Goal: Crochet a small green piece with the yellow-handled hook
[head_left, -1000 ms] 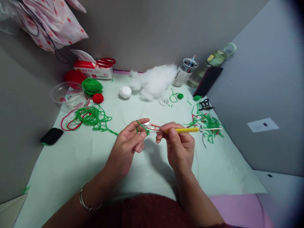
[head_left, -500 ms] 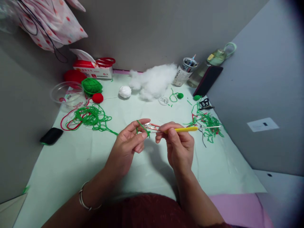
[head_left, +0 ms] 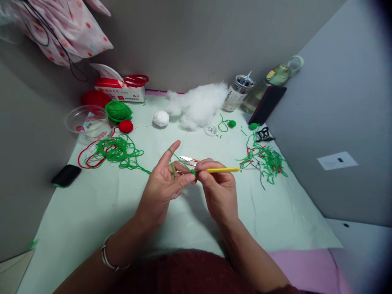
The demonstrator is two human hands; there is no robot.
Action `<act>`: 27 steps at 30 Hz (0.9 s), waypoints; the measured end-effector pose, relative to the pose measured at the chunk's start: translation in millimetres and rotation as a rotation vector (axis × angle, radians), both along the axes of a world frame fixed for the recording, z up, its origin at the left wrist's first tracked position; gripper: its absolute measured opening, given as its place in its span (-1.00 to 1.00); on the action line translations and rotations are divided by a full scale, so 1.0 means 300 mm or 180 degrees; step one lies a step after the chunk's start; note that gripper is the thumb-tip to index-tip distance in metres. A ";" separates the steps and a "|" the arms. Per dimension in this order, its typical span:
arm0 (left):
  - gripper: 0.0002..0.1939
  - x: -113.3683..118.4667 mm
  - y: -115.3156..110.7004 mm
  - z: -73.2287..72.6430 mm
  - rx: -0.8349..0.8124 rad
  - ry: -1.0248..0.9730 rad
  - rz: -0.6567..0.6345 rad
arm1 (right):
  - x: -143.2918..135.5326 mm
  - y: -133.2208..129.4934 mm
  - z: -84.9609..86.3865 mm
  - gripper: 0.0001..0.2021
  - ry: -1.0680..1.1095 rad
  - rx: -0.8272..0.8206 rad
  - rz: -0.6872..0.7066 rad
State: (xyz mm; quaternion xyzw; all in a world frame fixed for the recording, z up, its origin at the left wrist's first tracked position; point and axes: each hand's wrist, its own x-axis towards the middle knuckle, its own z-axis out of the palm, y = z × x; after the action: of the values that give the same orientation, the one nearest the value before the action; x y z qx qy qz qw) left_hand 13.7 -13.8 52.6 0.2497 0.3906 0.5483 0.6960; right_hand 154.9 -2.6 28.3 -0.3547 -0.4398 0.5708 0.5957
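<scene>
Above the counter [head_left: 275, 212], your left hand [head_left: 156, 190] pinched the green yarn [head_left: 193, 173] while your right hand [head_left: 222, 196] gripped the yellow hook [head_left: 223, 170] beside it, and slackened finger tension could have let the strand slip.

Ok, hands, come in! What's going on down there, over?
Left hand pinching green yarn. Right hand gripping yellow hook. Snips just beyond, partly hidden, over.

Shows red scissors [head_left: 136, 80] on a tissue box [head_left: 130, 94], below a spotted cloth [head_left: 72, 32], and a black object [head_left: 66, 175] at the left of the desk [head_left: 101, 212]. Has a pen cup [head_left: 234, 97] beside a bottle [head_left: 279, 73], a tilted phone [head_left: 267, 104] before it, and a card [head_left: 337, 161] on the right wall [head_left: 343, 98].
</scene>
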 end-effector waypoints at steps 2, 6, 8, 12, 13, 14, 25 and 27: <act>0.09 0.002 0.000 0.000 0.0030 0.0051 0.0054 | 0.003 -0.003 -0.005 -0.92 -0.0245 0.0165 -0.0112; -0.02 0.004 -0.005 -0.010 0.0038 -0.0087 0.0017 | 0.010 -0.002 -0.006 -0.89 -0.0234 0.0118 -0.0081; -0.09 0.004 -0.007 -0.017 0.0024 -0.0165 -0.0033 | 0.011 0.001 -0.005 -0.88 -0.0126 0.0017 -0.0048; -0.23 0.003 -0.007 -0.026 0.0022 -0.0235 -0.0073 | 0.006 0.009 0.000 -0.89 0.0108 -0.0298 0.0016; -0.25 0.004 -0.007 -0.027 0.0029 -0.0246 -0.0073 | 0.004 0.012 0.002 -0.88 0.0172 -0.0393 0.0036; -0.26 0.004 -0.006 -0.027 0.0027 -0.0253 -0.0069 | 0.001 0.015 0.005 -0.86 0.0233 -0.0490 0.0059; -0.02 0.010 -0.008 -0.006 0.0014 0.0098 0.0141 | 0.006 0.015 0.007 -0.79 0.0277 -0.0586 0.0209; -0.03 0.013 -0.009 -0.006 0.0063 0.0184 0.0195 | 0.008 0.011 0.001 -0.80 0.0138 -0.0474 0.0165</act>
State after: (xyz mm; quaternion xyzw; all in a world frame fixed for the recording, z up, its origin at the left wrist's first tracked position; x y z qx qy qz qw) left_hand 17.7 -16.5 50.8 0.2603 0.4126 0.5658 0.6647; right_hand 157.5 0.8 28.8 -0.3741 -0.3922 0.6247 0.5621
